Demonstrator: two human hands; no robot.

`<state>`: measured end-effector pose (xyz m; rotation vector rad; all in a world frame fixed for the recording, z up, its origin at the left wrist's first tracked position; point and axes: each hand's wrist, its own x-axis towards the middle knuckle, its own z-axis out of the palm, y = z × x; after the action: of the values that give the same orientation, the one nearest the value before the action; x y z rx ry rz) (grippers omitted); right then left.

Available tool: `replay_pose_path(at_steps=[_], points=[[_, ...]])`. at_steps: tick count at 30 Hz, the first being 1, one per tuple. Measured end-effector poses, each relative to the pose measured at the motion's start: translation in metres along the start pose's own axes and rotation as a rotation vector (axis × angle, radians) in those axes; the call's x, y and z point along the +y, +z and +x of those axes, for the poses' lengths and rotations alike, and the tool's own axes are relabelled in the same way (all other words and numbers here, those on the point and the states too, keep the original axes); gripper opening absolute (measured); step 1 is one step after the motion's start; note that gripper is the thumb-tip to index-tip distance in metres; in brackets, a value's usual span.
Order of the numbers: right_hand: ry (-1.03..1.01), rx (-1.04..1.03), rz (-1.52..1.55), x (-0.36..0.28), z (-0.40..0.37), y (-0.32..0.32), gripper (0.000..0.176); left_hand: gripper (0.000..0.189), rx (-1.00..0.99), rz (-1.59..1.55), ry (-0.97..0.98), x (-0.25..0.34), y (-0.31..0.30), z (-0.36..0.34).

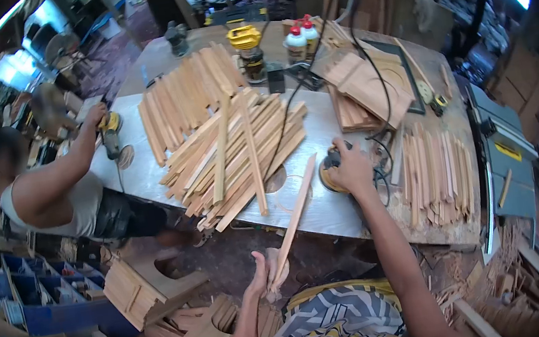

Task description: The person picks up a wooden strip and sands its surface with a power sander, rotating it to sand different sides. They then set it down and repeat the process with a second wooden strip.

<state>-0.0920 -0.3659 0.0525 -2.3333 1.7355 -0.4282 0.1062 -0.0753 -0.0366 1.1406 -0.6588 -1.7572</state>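
Observation:
My left hand (pixel 265 274) holds the near end of a thin wooden strip (pixel 297 211), its thumb raised beside it. The strip slants up and away over the front edge of the metal-topped table (pixel 333 217). My right hand (pixel 354 169) is closed over the top of a yellow and black power sander (pixel 331 177), which is on the table to the right of the strip's far end. Its underside is hidden. A jumbled pile of wooden strips (pixel 240 155) lies to the left, and more strips (pixel 437 172) lie in rows at the right.
Across the left corner, a co-worker (pixel 56 191) holds another sander (pixel 111 132). A yellow router (pixel 249 51), glue bottles (pixel 297 44) and stacked wooden panels (pixel 372 88) stand at the back. Black cables (pixel 372 57) hang over the table. Curved wooden pieces (pixel 145 289) lie below at left.

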Motion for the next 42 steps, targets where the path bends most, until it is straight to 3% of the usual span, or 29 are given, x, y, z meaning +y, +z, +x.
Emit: replay_pose_path(at_steps=[2, 5, 6, 7, 9, 11, 13, 17, 19, 29, 33, 35, 42], points=[[-0.022, -0.027, 0.025, 0.006, 0.002, 0.007, 0.068, 0.103, -0.021, -0.039, 0.010, -0.003, -0.001, -0.005], [-0.005, -0.037, -0.001, -0.004, 0.004, -0.002, 0.068, 0.094, 0.108, -0.058, -0.131, 0.019, 0.017, -0.013], [-0.010, -0.023, 0.014, 0.000, 0.005, 0.004, 0.068, 0.070, 0.034, -0.143, -0.108, -0.025, -0.014, -0.002], [-0.017, -0.022, 0.018, 0.000, 0.007, 0.005, 0.068, 0.070, 0.040, -0.142, -0.102, -0.030, -0.014, -0.003], [0.011, -0.044, 0.007, 0.000, 0.005, 0.004, 0.070, 0.044, 0.127, -0.013, -0.170, -0.036, -0.013, -0.003], [0.022, -0.048, -0.005, -0.001, 0.004, 0.003, 0.070, 0.043, 0.155, 0.062, -0.214, -0.047, -0.023, 0.000], [0.026, -0.045, -0.014, -0.004, 0.006, 0.005, 0.070, 0.051, 0.325, 0.463, -0.004, -0.069, -0.030, 0.005], [0.027, -0.038, -0.023, 0.001, 0.007, 0.009, 0.069, 0.059, 0.428, 0.565, -0.066, -0.048, -0.014, 0.002], [0.015, -0.050, -0.038, 0.002, 0.008, 0.008, 0.070, 0.055, 0.601, 0.716, -0.063, -0.037, 0.000, 0.001], [-0.026, -0.069, -0.011, 0.002, 0.009, 0.008, 0.072, 0.050, 0.552, 0.622, -0.149, -0.021, -0.002, 0.002], [-0.029, -0.036, -0.011, 0.006, 0.008, 0.013, 0.074, 0.045, 0.477, 0.777, -0.110, -0.027, -0.005, 0.007], [-0.052, -0.037, -0.033, 0.007, 0.007, 0.011, 0.075, 0.045, 0.450, 1.009, -0.106, -0.031, -0.001, 0.009], [-0.074, -0.016, -0.009, 0.009, 0.006, 0.014, 0.075, 0.040, 0.445, 1.113, 0.059, -0.062, -0.004, 0.012]])
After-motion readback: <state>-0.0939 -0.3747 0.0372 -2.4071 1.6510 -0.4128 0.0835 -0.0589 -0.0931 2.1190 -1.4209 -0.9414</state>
